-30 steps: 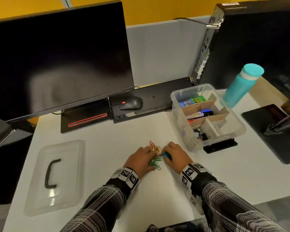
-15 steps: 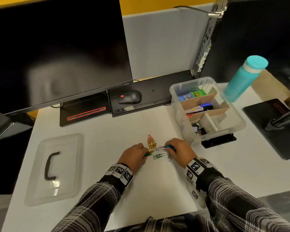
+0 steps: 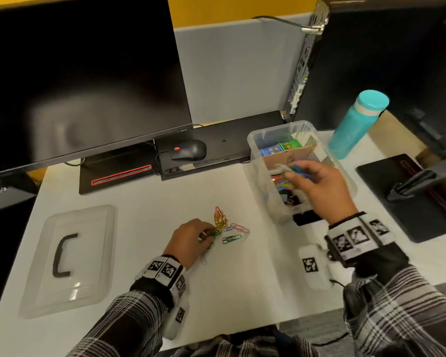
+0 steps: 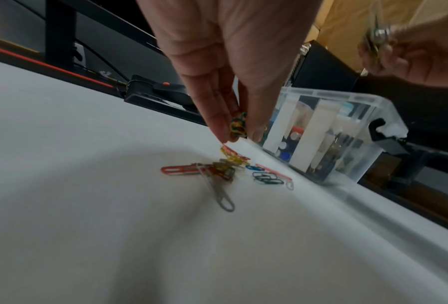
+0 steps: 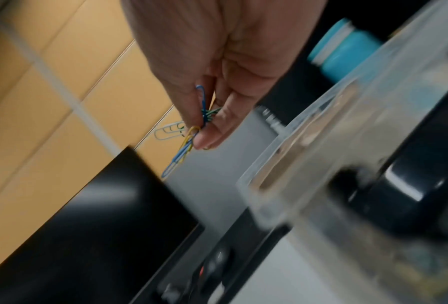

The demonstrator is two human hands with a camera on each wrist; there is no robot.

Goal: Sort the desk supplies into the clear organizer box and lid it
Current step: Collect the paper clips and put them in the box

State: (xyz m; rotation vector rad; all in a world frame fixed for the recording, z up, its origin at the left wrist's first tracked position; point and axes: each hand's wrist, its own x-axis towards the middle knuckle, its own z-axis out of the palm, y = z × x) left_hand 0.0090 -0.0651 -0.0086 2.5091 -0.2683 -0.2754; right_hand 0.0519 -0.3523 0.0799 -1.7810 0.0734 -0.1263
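Coloured paper clips (image 3: 229, 229) (image 4: 225, 170) lie scattered on the white desk. My left hand (image 3: 191, 240) (image 4: 239, 131) pinches a small bunch of green and yellow clips just above that pile. My right hand (image 3: 309, 180) (image 5: 204, 131) is raised over the clear organizer box (image 3: 255, 140) (image 4: 368, 115) and pinches several blue, yellow, green and white clips. The box has cardboard dividers with small coloured boxes, markers and binder clips inside. Its clear lid (image 3: 72, 256) with a black handle lies flat at the left of the desk.
A teal bottle (image 3: 355, 122) stands right of the box. A black mouse (image 3: 188, 150) sits on a dark keyboard behind the clips. A monitor (image 3: 83, 73) fills the back left and a computer tower the back right. A black stand lies at the far right.
My right hand lifted a bunch of clips off the desk and moved right and up over the organizer box. My left hand stayed at the pile, pinching clips.
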